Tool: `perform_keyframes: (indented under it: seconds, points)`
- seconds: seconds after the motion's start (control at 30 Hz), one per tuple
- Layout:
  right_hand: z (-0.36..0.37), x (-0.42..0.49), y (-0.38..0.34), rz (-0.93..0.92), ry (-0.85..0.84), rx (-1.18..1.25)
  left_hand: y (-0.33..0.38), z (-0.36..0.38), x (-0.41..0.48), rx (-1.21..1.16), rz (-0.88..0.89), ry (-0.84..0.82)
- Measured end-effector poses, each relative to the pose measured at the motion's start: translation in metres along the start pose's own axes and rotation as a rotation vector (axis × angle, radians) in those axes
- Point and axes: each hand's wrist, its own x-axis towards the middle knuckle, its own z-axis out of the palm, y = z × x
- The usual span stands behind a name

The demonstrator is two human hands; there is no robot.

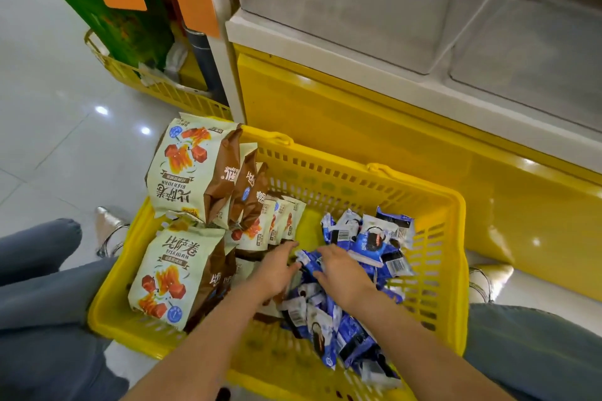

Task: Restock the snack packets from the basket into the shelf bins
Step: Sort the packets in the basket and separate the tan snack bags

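Note:
A yellow plastic basket (pixel 358 182) sits on the floor before me. Its left side holds several cream-and-brown snack bags (pixel 182 169); its right side holds a heap of small blue-and-white packets (pixel 368 238). Both my hands reach down into the heap. My left hand (pixel 277 270) lies with fingers spread at the left edge of the blue packets, beside the brown bags. My right hand (pixel 342 270) rests palm down on top of the blue packets, fingers stretched forward. Neither hand visibly grips a packet. Above the basket are clear, empty shelf bins (pixel 374 10).
The shelf's yellow base panel (pixel 358 114) stands right behind the basket. A second yellow basket (pixel 156 88) with green packaging sits at the back left. My knees in grey trousers flank the basket on both sides. Glossy tiled floor lies to the left.

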Motion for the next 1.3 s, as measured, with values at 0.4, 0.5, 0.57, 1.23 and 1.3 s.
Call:
perform_keyframes:
  seconds: [0.4, 0.5, 0.57, 1.23, 1.3]
  points:
    - [0.008, 0.039, -0.005, 0.123, -0.003, -0.032, -0.029, -0.002, 0.019, 0.434, -0.044, -0.193]
    - [-0.012, 0.023, 0.004, 0.135, 0.098, 0.261, -0.035, 0.000, 0.022, 0.376, 0.010, -0.209]
    - [-0.031, 0.008, 0.016, 0.108, 0.072, 0.392, -0.037, 0.004, 0.021, 0.220, 0.011, -0.144]
    - [-0.037, -0.067, -0.004, 0.001, 0.211, 0.242, 0.017, -0.032, -0.074, 0.263, 0.295, 0.399]
    - [-0.035, -0.070, -0.017, 0.005, 0.128, 0.461, 0.028, -0.035, -0.086, 0.181, 0.327, 0.523]
